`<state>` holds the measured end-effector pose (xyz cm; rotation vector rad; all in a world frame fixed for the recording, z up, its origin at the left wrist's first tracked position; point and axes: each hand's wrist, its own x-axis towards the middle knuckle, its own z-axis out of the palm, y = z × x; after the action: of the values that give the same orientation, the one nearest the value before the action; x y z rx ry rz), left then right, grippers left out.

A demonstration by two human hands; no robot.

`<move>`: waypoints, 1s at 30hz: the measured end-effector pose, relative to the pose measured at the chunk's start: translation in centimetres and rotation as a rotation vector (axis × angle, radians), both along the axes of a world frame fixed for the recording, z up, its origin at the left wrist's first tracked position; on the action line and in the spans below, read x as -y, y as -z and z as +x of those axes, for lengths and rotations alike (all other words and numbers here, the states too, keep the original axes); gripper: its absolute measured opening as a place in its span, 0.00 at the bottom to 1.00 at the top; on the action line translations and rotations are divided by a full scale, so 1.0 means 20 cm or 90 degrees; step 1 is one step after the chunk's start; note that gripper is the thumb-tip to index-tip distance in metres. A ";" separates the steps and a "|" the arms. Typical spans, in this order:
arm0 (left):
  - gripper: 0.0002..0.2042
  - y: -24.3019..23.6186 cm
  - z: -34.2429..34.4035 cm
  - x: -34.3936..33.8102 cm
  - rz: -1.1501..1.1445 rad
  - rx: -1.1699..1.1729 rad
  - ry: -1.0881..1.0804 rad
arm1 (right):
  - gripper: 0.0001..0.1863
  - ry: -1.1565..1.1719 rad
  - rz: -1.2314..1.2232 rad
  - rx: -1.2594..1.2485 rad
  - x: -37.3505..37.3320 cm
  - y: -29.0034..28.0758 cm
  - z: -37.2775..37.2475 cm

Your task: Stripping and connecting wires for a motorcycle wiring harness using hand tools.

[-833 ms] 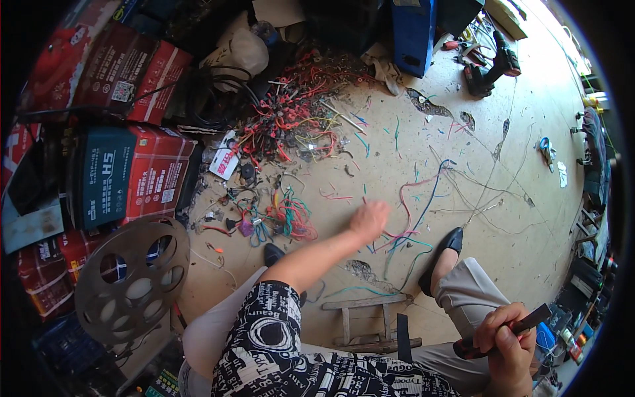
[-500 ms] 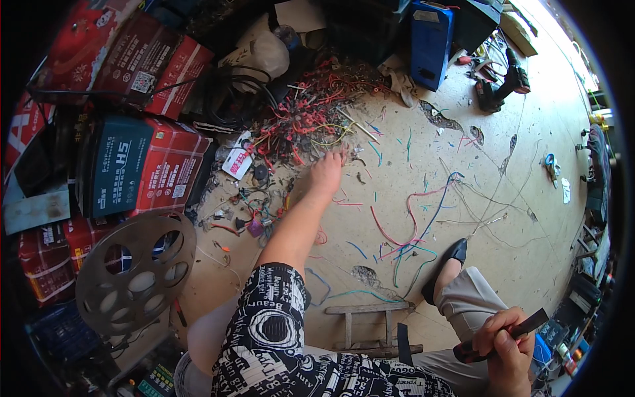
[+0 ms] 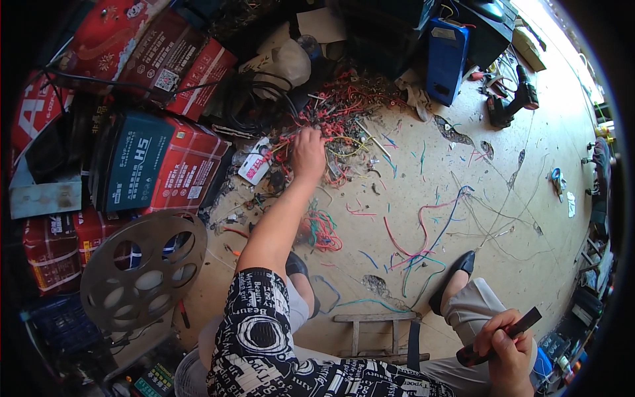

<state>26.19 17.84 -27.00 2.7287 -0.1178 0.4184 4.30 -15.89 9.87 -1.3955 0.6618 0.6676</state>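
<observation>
My left hand (image 3: 308, 155) reaches forward to the near side of a tangled heap of red wire scraps (image 3: 344, 106). Its fingers are bent and close together, fingertips down among the wires; what they pinch, if anything, is hidden. A white printed card or packet (image 3: 254, 162) lies just left of it. Nearer to me, a loose bundle of red and green wires (image 3: 321, 230) rests on the floor beside my forearm. At the lower right my right hand (image 3: 506, 347) is closed around a dark hand tool (image 3: 527, 323) with a flat, blade-like end pointing up and right.
Red and dark green battery boxes (image 3: 159, 162) are stacked at the left, behind a round metal plate with holes (image 3: 142, 278). A cordless drill (image 3: 512, 99) and a blue battery pack (image 3: 446, 63) stand far right. Wire offcuts (image 3: 423, 231) and a small wooden stool (image 3: 370, 327) are nearer.
My left hand has moved left and slightly forward onto the red wire heap. The red and green bundle now shows fully beside my forearm. My right hand keeps its hold on the tool.
</observation>
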 end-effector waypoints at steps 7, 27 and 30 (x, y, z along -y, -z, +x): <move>0.27 0.08 0.31 0.15 0.042 -0.192 -0.138 | 0.08 0.013 -0.033 -0.025 -0.03 0.01 0.06; 0.08 -0.38 0.00 -0.17 0.008 -0.089 0.071 | 0.07 -0.068 0.104 0.140 0.05 -0.04 -0.12; 0.06 -0.67 0.00 -0.18 -0.014 -0.007 0.129 | 0.07 -0.085 0.105 0.168 0.04 -0.04 -0.16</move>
<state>26.17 21.36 -13.65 2.6632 -0.3811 0.3449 1.07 -16.62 10.74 -1.3512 0.3009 0.6148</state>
